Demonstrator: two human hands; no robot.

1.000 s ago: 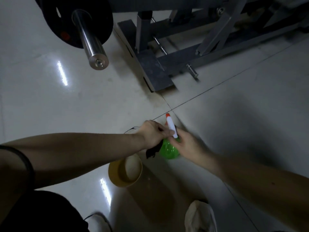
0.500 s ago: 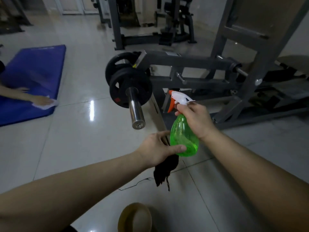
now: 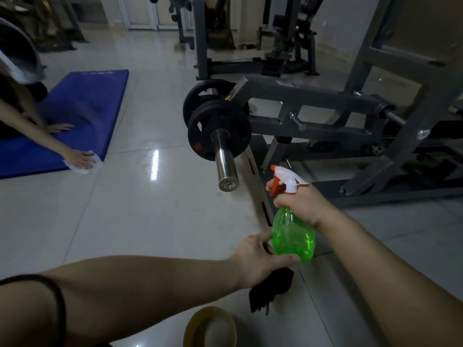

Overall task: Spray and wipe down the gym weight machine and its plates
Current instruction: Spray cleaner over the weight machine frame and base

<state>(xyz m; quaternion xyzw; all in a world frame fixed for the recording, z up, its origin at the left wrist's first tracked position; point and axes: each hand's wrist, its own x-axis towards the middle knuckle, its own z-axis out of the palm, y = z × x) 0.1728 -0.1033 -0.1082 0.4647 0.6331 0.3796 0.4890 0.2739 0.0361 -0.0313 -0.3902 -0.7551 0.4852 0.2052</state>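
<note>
Spray bottle [image 3: 293, 236] lifted off the floor [image 3: 150, 221], right hand [image 3: 300, 204] gripping its neck, left hand [image 3: 258, 261] clutching cloth [image 3: 270, 289], plates [image 3: 220, 131] at eleven o'clock: spraying's likely next.

Dim indoor view, a bright streak of glare on the glossy floor [image 3: 154, 164], wide-angle bending and blur toward the left edge.
</note>
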